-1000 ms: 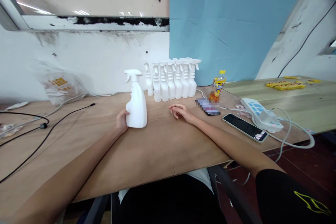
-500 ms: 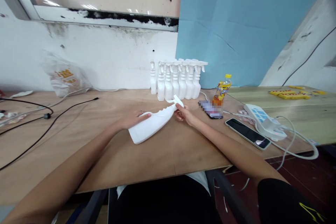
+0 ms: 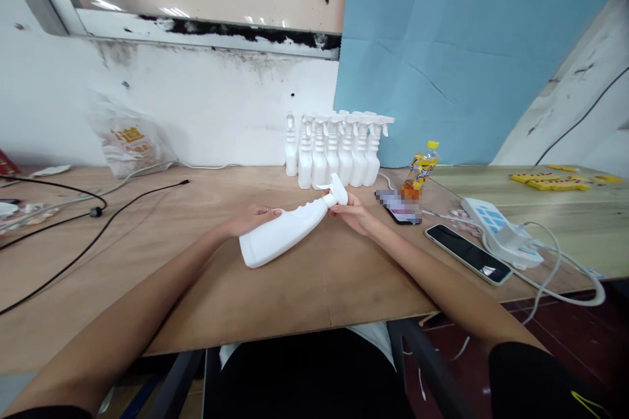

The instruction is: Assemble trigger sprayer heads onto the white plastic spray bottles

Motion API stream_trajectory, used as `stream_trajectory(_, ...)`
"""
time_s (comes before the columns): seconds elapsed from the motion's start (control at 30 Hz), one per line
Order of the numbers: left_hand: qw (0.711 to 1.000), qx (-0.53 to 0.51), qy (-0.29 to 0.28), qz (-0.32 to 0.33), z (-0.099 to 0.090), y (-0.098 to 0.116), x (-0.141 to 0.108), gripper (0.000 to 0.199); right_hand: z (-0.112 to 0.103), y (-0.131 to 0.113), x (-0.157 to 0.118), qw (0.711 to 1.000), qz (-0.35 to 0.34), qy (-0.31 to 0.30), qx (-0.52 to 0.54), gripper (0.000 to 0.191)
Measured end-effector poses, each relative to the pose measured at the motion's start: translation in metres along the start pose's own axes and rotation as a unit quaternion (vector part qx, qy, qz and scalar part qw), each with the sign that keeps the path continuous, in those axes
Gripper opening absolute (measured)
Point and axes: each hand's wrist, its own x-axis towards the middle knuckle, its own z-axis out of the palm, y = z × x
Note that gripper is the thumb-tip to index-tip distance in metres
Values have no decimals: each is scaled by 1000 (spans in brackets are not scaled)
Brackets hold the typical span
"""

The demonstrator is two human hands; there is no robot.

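Observation:
A white spray bottle (image 3: 282,232) lies tilted between my hands over the table, its base toward the lower left. My left hand (image 3: 253,218) is wrapped round its body near the base, thumb on top and the other fingers mostly hidden. At the neck, just below the white trigger head (image 3: 337,192), the fingers of my right hand (image 3: 354,211) pinch the collar. Behind it, several white spray bottles (image 3: 346,160) stand upright in a close group against the wall.
To the right are a drink bottle (image 3: 420,171), a phone with a blurred screen (image 3: 399,207), a dark-screened phone (image 3: 466,253) and a power strip (image 3: 501,236) with cables. A plastic bag (image 3: 132,144) and a black cable (image 3: 132,206) lie left. Yellow pieces (image 3: 550,181) rest far right.
My right hand has shifted from over the trigger head down to the collar, leaving the head more exposed. The head now looks turned. My left hand keeps its hold on the body.

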Motion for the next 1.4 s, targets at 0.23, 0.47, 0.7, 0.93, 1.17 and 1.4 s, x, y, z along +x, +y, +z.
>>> stream_trajectory(0.23,997,12,-74,-21,-1,-5,4,55,-4,10,3,998,24,56,19,37)
stream_trajectory(0.47,996,1,-93,-9,1,-6,5,62,-2,10,2,995,75,51,45,33)
stream_trajectory(0.7,997,8,-82,-7,-1,-9,4,63,-10,11,4,992,42,12,116,39)
stream_trajectory(0.93,987,118,18,106,5,-6,7,66,-8,20,5,991,72,72,90,24)
stream_trajectory(1.17,955,250,35,154,19,15,-10,78,-21,26,12,981,68,134,121,18)
stream_trajectory(1.4,935,310,-3,169,13,5,-2,88,-28,29,14,977,58,154,133,21)
